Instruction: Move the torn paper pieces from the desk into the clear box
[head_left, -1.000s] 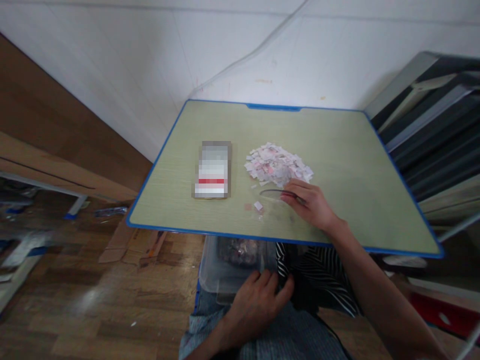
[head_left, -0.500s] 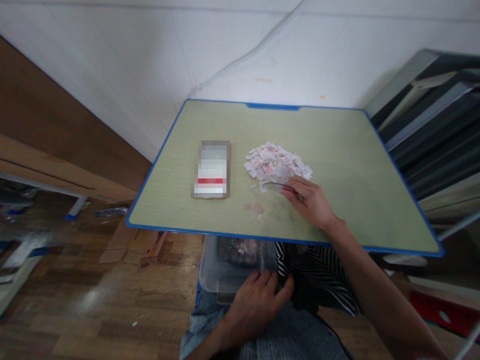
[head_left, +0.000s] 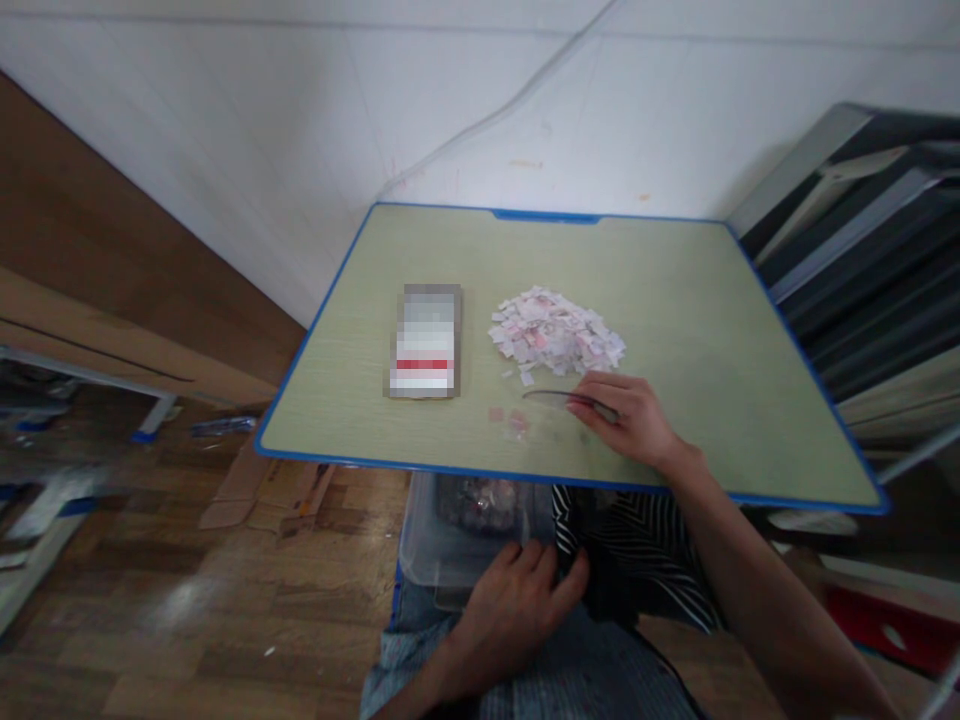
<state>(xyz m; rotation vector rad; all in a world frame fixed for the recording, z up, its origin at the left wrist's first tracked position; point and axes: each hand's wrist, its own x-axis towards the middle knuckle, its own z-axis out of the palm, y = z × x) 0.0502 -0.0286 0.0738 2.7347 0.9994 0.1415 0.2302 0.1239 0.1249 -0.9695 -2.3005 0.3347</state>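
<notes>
My right hand [head_left: 626, 415] grips curved-tip tweezers [head_left: 564, 396] just above the green table [head_left: 690, 330]. The tips point left, near a few small pinkish squares [head_left: 516, 420]. Behind them lies a heap of small white and pink paper-like pieces [head_left: 555, 328], with one stray white piece close to the tips. Below the table edge, my left hand [head_left: 521, 595] lies over my lap by the rim of a clear plastic bin [head_left: 424, 545]. Its fingers are loosely bent and apart, with nothing visible in them. Whether the tweezers hold a piece, I cannot tell.
A phone-like slab with a blurred-out face [head_left: 424, 340] lies left of the heap. Blue trim [head_left: 450, 469] edges the table, which stands against a white wall [head_left: 262, 120]. Dark panels [head_left: 885, 230] lean at the right; flattened cardboard [head_left: 262, 495] lies on the floor.
My right hand and the tweezers have moved down toward me, away from the heap's front edge to above the small pinkish squares. The left hand has stayed put.
</notes>
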